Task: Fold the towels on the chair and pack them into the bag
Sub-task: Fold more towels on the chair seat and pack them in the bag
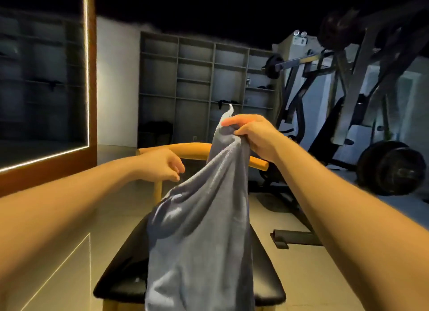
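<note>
A grey towel hangs in front of me over a chair with a black seat and a curved wooden backrest. My right hand grips the towel's top edge and holds it up above the backrest. My left hand hovers just left of the cloth with fingers loosely curled, holding nothing. The towel's lower end drops out of view at the bottom. No bag is in view.
A weight machine with barbell plates stands to the right, its base bar on the floor beside the chair. Grey open shelving lines the far wall. A lit mirror frame is on the left.
</note>
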The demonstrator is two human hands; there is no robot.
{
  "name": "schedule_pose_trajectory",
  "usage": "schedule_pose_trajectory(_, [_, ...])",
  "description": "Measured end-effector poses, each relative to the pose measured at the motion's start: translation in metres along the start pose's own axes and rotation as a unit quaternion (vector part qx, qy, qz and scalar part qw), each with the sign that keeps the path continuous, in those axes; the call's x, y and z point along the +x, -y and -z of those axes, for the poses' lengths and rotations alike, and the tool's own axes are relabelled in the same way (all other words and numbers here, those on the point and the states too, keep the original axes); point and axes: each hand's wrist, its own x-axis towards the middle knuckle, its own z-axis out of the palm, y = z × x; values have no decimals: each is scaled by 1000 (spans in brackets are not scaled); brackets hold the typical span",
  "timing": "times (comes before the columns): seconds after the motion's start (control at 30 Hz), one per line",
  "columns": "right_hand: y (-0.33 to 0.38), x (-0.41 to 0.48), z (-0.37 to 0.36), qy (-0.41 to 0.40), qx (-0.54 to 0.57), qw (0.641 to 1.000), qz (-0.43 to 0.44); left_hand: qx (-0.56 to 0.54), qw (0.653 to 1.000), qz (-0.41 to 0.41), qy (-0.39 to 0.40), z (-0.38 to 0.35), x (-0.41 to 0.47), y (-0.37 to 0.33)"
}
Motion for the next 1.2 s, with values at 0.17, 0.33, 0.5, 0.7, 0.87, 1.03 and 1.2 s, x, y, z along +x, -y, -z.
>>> schedule_pose_trajectory(0.17, [-5,9,-3,129,-54,990,19,-291,947,-45,-126,29,24,-46])
schedule_pose_trajectory(0.33, [-11,10,1,169,-44,985,4,-259,964,-61,18,30,36,-55])
schedule_pose_trajectory(0.5, [-16,13,9,185,-19,982,-13,-225,971,-40,69,14,45,-39])
schedule_pose_trajectory(0.7, [-26,17,14,136,-59,988,-47,-343,939,-31,10,27,44,-30])
schedule_pose_trajectory(0.87, [-46,15,15,181,-81,978,-66,-378,922,40,-67,29,45,-23])
schedule_pose_trajectory(1.03, [-81,15,26,155,-49,979,-123,-375,892,153,-203,27,54,-6])
schedule_pose_trajectory(1.2, [-133,14,45,168,-256,925,-224,-317,880,277,-218,6,56,38])
